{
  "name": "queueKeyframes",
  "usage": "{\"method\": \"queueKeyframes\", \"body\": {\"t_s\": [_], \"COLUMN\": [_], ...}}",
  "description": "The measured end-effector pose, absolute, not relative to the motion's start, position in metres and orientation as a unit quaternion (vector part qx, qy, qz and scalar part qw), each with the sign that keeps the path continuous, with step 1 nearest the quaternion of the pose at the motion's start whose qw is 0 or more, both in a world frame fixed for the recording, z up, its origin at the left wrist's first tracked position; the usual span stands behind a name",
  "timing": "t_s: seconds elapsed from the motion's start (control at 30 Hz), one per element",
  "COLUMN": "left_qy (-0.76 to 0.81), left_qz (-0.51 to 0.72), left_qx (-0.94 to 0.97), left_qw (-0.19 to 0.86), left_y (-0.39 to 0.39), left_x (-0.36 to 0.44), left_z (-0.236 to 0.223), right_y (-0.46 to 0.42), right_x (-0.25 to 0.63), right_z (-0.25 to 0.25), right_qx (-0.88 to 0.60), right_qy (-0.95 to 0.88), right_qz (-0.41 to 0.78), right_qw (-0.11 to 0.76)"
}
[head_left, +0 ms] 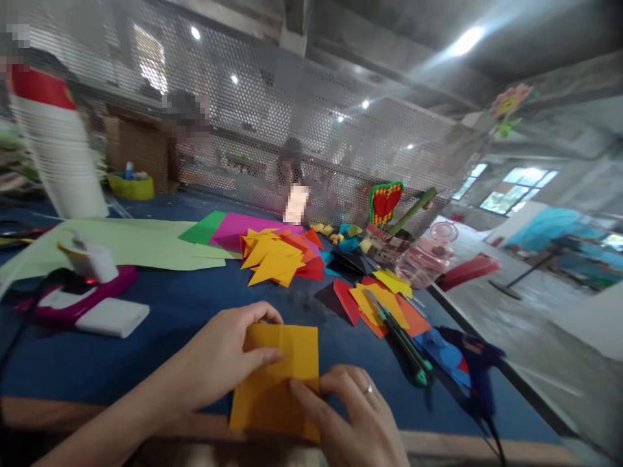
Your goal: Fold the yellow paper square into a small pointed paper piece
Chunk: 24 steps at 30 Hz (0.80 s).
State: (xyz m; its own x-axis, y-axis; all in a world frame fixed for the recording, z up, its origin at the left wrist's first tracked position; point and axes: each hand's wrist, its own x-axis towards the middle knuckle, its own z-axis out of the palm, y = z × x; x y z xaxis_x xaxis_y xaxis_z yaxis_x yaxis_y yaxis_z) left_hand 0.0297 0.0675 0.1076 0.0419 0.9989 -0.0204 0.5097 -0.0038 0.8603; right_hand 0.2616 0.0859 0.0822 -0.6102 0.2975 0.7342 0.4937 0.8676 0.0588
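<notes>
An orange square of paper (287,363) lies on the blue table cover (170,311) near the front edge, with a fold line across it. My left hand (224,353) presses on its upper left part, thumb on top of the sheet. My right hand (355,415), a ring on one finger, pinches the lower right edge of the same sheet. Both hands hold the paper flat against the table.
A heap of orange, yellow and red paper squares (280,256) lies mid-table, with green and pink sheets (228,227) behind. More squares and a green cutter (399,331) lie at the right, beside a blue glue gun (479,373) and pink jar (428,256). A stack of cups (58,155) stands far left.
</notes>
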Motion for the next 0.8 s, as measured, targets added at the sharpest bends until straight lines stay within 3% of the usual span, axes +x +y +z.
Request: {"method": "queueKeyframes", "body": {"t_s": [0.3,0.53,0.73,0.8], "left_qy": [0.595,0.404,0.379,0.396], "left_qz": [0.337,0.267,0.271,0.329], "left_qx": [0.726,0.841,0.854,0.831], "left_qw": [0.071,-0.242,-0.234,-0.212], "left_y": [0.068,0.015,0.004,0.005], "left_x": [0.049,0.036,0.018,0.024], "left_z": [0.075,0.038,0.006,0.005], "right_y": [0.093,0.093,0.098,0.1], "right_x": [0.259,0.263,0.263,0.261], "right_z": [0.061,0.063,0.07,0.072], "right_qx": [-0.172,-0.172,-0.172,-0.201], "right_qy": [-0.905,-0.935,-0.929,-0.913], "right_qz": [-0.137,-0.038,0.122,0.182], "right_qw": [0.363,0.308,0.304,0.305]}}
